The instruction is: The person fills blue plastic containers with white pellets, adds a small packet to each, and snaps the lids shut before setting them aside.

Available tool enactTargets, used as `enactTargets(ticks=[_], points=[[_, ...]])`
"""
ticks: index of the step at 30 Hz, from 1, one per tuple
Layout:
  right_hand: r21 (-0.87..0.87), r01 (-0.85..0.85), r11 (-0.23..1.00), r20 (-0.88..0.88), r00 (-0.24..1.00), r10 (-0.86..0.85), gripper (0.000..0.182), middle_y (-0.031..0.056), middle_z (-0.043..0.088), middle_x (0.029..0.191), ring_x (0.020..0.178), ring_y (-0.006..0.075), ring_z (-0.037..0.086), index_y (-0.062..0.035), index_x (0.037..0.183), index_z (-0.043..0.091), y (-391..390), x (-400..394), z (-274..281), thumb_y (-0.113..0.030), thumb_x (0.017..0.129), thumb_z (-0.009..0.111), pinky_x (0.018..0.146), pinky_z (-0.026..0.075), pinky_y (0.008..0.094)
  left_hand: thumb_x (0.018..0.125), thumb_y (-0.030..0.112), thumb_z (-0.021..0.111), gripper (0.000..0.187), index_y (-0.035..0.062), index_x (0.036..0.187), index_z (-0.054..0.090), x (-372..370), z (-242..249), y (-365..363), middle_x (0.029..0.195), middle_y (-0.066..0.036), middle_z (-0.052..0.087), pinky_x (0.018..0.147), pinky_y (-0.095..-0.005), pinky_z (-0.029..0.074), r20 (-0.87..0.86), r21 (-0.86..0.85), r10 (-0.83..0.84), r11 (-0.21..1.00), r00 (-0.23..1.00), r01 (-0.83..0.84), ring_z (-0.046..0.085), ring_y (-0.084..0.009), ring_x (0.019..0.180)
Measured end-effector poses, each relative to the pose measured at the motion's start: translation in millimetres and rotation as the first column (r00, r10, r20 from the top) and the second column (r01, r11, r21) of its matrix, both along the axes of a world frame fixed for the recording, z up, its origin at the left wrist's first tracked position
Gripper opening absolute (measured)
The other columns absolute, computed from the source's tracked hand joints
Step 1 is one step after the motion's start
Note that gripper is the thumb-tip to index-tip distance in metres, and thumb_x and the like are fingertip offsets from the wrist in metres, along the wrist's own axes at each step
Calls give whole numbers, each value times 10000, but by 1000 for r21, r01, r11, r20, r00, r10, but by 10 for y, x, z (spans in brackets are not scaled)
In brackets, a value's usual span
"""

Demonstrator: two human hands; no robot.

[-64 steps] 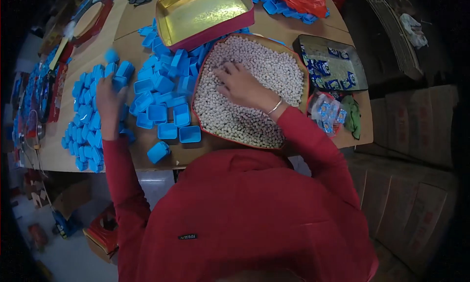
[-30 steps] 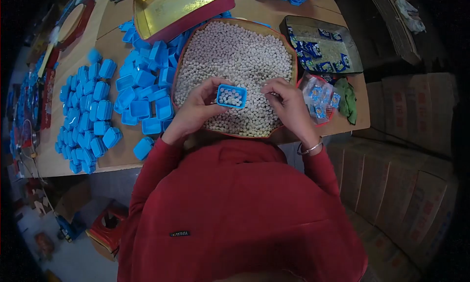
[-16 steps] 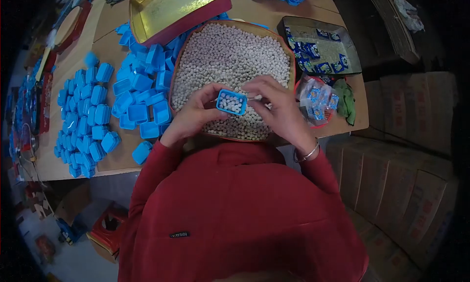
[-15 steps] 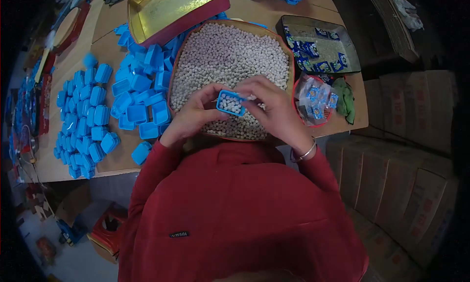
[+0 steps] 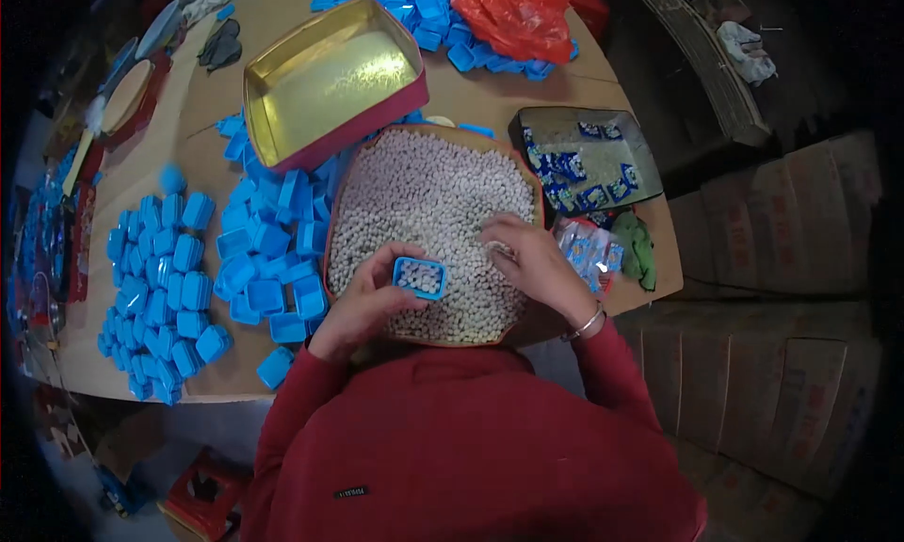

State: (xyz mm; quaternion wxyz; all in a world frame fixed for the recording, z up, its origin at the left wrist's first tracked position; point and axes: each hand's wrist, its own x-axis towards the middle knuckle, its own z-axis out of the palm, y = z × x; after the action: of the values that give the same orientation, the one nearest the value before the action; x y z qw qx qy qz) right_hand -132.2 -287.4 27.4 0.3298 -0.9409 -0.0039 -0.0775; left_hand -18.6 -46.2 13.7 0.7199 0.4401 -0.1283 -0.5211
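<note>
The small tub (image 5: 443,280) is bright blue, the pellets (image 5: 438,212) off-white.

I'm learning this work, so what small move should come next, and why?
Perhaps bring the right hand to the small rectangular blue plastic box and level its round white balls: the left hand holds it open side up, with balls spread inside, and the right hand is apart from it.

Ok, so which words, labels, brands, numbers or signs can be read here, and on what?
Nothing reads for certain.
Black tag on the red garment: perhaps "POPUL", too small to be sure.
Cartons at right: reddish printed marks, too blurred to read.
Blue packets in the dark tray: printing too small to read.
</note>
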Motion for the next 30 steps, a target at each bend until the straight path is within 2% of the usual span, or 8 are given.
enactTargets(ticks=[4,8,15,18,23,25,27,30], points=[[-40,138,990,-67,988,-140,199,176,633,986,942,342,628,-11,988,620,-451,854,191,-19,790,639,753,491,371,889,60,598,181,83,1062,550,-19,-210,-21,975,-11,595,651,-232,515,123,134,15,991,992,-32,596,-90,826],[-384,241,892,262,954,-145,210,216,584,1017,886,414,608,-49,956,646,-1124,2019,-351,-101,752,642,731,490,490,907,61,575,113,76,1018,559,-22,-300,-48,851,0,611,611,-239,508,132,117,102,986,986,-117,594,-86,743],[-664,323,675,237,946,-220,320,193,611,1016,901,403,627,-72,904,698,-1575,2997,-943,-337,728,733,771,535,472,893,57,577,400,44,1289,514,74,-259,48,1189,-63,599,900,-321,512,-210,-132,70,986,975,-99,592,-169,1080],[-639,280,717,158,959,-234,326,211,677,891,832,390,659,-47,834,711,-1559,2917,-779,-347,710,732,715,539,478,805,-52,623,546,36,1325,482,52,-200,13,1209,-59,594,941,-303,486,-72,-155,98,982,993,-108,596,-150,1076],[-419,159,894,60,987,-148,296,138,671,1015,912,283,655,-25,1009,650,-1256,1943,-29,-242,810,681,778,513,354,782,-73,661,561,33,1306,489,22,-252,2,1195,-44,601,957,-284,468,-26,-120,77,989,997,-80,590,-135,1086],[160,-13,987,51,999,5,341,69,634,1112,1004,182,611,-19,1160,585,-1049,1385,34,-167,861,659,852,484,313,794,-54,668,540,27,1300,497,53,-164,12,1170,-47,617,940,-285,474,-161,-119,28,992,987,-47,598,-130,1062],[603,47,796,-256,957,137,456,62,614,1162,1042,135,574,13,1261,538,-651,783,280,-172,870,683,899,465,293,797,-42,675,535,23,1298,499,30,-152,-23,1167,-50,619,931,-286,479,24,-7,12,1000,1000,-12,601,-129,1050],[734,48,678,-296,920,255,451,47,602,1176,1076,127,558,14,1296,519,-323,240,224,-147,895,651,938,445,286,799,-29,685,524,18,1289,505,-22,-186,-49,1162,-52,621,921,-285,483,175,69,10,997,984,-23,602,-127,1039]])
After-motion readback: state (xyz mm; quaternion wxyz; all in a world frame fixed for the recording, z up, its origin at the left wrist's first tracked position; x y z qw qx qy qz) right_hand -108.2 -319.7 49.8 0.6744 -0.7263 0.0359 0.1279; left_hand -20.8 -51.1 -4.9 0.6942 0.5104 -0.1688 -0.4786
